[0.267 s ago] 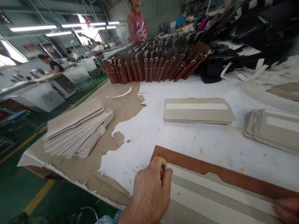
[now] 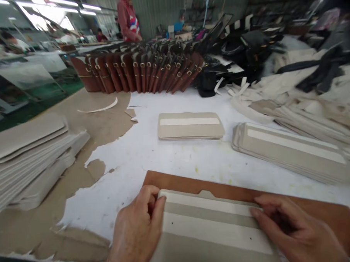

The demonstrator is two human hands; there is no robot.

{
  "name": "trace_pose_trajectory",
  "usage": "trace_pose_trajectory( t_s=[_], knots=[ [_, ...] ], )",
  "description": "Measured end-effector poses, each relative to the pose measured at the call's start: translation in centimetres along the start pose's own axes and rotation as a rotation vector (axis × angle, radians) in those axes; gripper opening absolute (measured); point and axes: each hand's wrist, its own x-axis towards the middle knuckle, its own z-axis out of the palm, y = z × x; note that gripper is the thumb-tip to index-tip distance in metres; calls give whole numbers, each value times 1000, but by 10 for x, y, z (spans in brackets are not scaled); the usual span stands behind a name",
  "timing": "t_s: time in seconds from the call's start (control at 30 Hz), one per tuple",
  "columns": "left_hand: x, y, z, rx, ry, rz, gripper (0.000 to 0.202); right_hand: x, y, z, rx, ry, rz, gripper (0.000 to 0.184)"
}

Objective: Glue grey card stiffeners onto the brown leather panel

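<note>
A grey-beige panel [image 2: 217,231] with pale strips across it lies over a brown leather piece [image 2: 191,183] at the near edge of the table. My left hand [image 2: 138,225] pinches the panel's upper left corner between thumb and fingers. At the panel's upper right corner, my right hand [image 2: 295,226] has its thumb and fingertips closed on the edge. The leather shows beyond the panel's far edge and out to the right, past my right hand. A small raised tab stands on the panel's far edge. The panel's near edge runs out of view.
A short stack of similar panels [image 2: 190,126] lies ahead, and another stack [image 2: 288,149] to the right. Fanned pale sheets [image 2: 28,156] are at left. Brown buckled bags [image 2: 140,70] line the back, before a person [image 2: 128,19]. Pale scraps [image 2: 315,98] heap at far right.
The view has swung right, so the table's contents sit further left. My right hand, blurred at the edge before, now shows plainly at the panel's right corner. My left hand keeps its corner.
</note>
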Motion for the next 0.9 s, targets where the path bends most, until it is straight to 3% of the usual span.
trace_pose_trajectory(
  t_s=[0.17,0.4,0.57,0.8,0.9],
  knots=[
    [1,-4,-1,26,14,6,23,1,-19,0,-19,2,-23,29],
    [-3,11,-6,2,39,-53,22,-4,-39,0,-30,9,38,24],
    [-2,6,-5,12,37,-35,23,-2,-41,-4,-46,-48,38,30],
    [5,-24,2,-3,52,293,24,-1,-21,-2,-48,-127,-90,30],
    [7,-24,4,36,64,340,22,2,-24,0,-70,-118,-90,32]
  ],
)
